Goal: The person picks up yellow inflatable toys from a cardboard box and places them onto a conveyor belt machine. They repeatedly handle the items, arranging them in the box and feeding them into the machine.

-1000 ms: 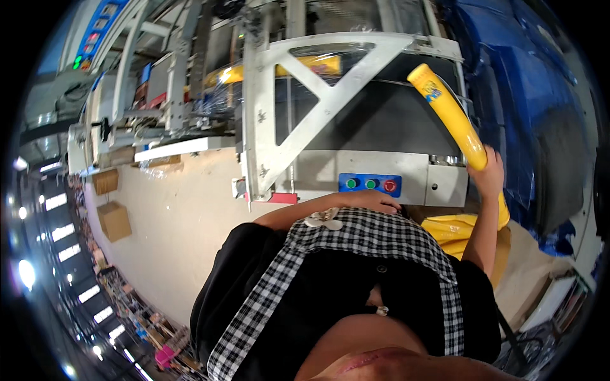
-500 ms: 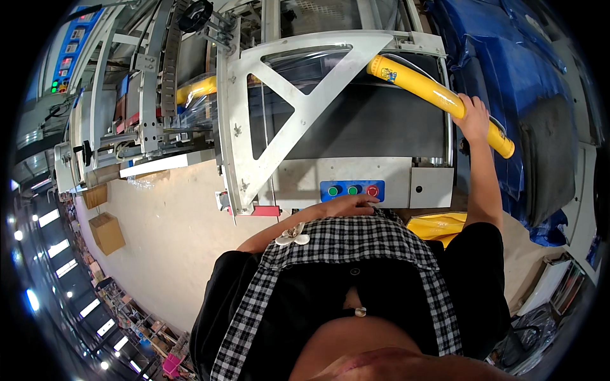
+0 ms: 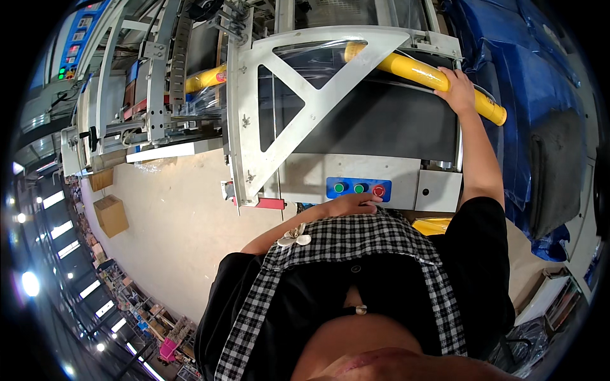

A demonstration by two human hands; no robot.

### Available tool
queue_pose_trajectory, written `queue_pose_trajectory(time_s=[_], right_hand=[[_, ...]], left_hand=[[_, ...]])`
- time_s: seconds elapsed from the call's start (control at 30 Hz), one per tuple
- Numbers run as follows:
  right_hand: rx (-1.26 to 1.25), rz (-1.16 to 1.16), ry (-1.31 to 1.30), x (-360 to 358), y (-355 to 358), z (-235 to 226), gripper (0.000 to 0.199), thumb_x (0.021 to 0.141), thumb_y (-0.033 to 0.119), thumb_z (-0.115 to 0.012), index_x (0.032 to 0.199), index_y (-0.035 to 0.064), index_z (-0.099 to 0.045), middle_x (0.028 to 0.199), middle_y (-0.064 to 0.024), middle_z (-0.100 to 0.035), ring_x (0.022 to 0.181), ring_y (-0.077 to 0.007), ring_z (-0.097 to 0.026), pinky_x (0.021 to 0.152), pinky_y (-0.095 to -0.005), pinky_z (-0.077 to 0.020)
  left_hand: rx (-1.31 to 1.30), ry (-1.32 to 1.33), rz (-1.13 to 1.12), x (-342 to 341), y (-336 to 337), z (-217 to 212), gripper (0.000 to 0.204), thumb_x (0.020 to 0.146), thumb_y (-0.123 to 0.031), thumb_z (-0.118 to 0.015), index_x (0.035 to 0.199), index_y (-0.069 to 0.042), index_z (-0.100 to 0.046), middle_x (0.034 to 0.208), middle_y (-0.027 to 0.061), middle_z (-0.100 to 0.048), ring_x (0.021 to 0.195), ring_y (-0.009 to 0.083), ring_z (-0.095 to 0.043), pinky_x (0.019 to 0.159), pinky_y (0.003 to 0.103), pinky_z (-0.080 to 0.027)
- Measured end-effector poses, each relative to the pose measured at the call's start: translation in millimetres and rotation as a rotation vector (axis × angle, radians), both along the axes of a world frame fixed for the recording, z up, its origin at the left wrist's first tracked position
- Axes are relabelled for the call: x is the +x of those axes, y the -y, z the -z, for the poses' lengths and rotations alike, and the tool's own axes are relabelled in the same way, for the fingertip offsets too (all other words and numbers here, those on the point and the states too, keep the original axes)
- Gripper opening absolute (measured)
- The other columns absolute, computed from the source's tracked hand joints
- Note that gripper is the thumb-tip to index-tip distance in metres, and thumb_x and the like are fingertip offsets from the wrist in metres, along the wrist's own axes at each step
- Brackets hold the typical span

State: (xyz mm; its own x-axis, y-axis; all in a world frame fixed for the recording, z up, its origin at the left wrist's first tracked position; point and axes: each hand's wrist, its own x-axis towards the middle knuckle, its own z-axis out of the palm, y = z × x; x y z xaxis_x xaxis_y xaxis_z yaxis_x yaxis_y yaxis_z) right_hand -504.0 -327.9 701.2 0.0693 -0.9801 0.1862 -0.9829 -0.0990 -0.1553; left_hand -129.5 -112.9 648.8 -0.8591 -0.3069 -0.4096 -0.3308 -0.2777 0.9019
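My right hand is wrapped over the long yellow tube, towards its right end. The tube slants across the right side of the machine, and its left part passes behind the white triangular metal frame. Beneath that part lies the dark conveyor belt. My left hand rests at the machine's front edge with its fingers stretched out, holding nothing. Its fingertips are just below the red button on the blue control panel, which also carries two green buttons.
Another yellow tube lies in the machine part at left. Blue sheeting and a folded dark cloth are at right. A yellow item shows below the machine's front. Cardboard boxes stand at the far left.
My right hand has moved the tube leftward and away from me, so its left end now reaches behind the metal frame. My left hand stays by the panel. The view has shifted slightly.
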Motion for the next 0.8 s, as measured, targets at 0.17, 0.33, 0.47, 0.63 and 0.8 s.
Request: queue_pose_trajectory(time_s=[0.17, 0.33, 0.47, 0.63, 0.8], right_hand=[[-0.253, -0.142, 0.219, 7.2, -25.8, -1.5, 0.045, 0.075, 0.022, -0.077, 0.117, 0.0125, -0.063, 0.111, -0.011, -0.062, 0.107, -0.0329, -0.056, 0.092, -0.0405, -0.0452], [-0.431, 0.286, 0.361, -30.1, -155.4, 16.8, 0.022, 0.082, 0.017, -0.071, 0.102, 0.0065, -0.068, 0.102, -0.0125, -0.064, 0.097, -0.0305, -0.059, 0.086, -0.0376, -0.0471], [-0.625, 1.084, 0.678, -77.6, -311.8, 119.5, 0.02, 0.085, 0.017, -0.068, 0.096, 0.0007, -0.064, 0.088, -0.0108, -0.063, 0.081, -0.0229, -0.059, 0.076, -0.0348, -0.0484], [0.389, 1.82, 0.788, -31.2, -476.5, 240.5, 0.047, 0.084, 0.04, -0.064, 0.104, -0.0018, -0.063, 0.092, -0.0172, -0.066, 0.084, -0.0338, -0.061, 0.076, -0.0402, -0.0482], [0.241, 1.774, 1.261, 22.4, -442.6, 249.6, 0.061, 0.075, 0.046, -0.076, 0.11, -0.002, -0.061, 0.095, -0.0125, -0.062, 0.073, -0.025, -0.057, 0.059, -0.038, -0.0462]], left_hand=[[-0.029, 0.062, 0.017, -1.1, -2.6, -19.5, 0.048, 0.097, -0.036, -0.055, 0.136, -0.008, -0.048, 0.114, 0.009, -0.061, 0.108, 0.0183, -0.057, 0.095, 0.031, -0.043], [0.013, 0.016, 0.049, -5.0, -0.9, -9.6, 0.052, 0.097, -0.036, -0.055, 0.138, -0.005, -0.046, 0.113, 0.0075, -0.061, 0.106, 0.0158, -0.057, 0.093, 0.029, -0.044], [0.071, -0.031, 0.139, -8.5, 2.6, -2.6, 0.049, 0.097, -0.03, -0.056, 0.139, -0.006, -0.046, 0.116, 0.0045, -0.059, 0.106, 0.0118, -0.056, 0.092, 0.027, -0.044], [0.106, 0.066, 0.19, -16.6, 9.5, -6.8, 0.045, 0.097, -0.022, -0.058, 0.138, -0.007, -0.048, 0.12, 0.0027, -0.058, 0.105, 0.0092, -0.054, 0.091, 0.025, -0.043], [0.032, 0.115, 0.339, -34.7, 25.8, -30.7, 0.044, 0.095, -0.017, -0.06, 0.137, -0.009, -0.049, 0.125, 0.002, -0.056, 0.11, 0.0098, -0.053, 0.094, 0.024, -0.042]])
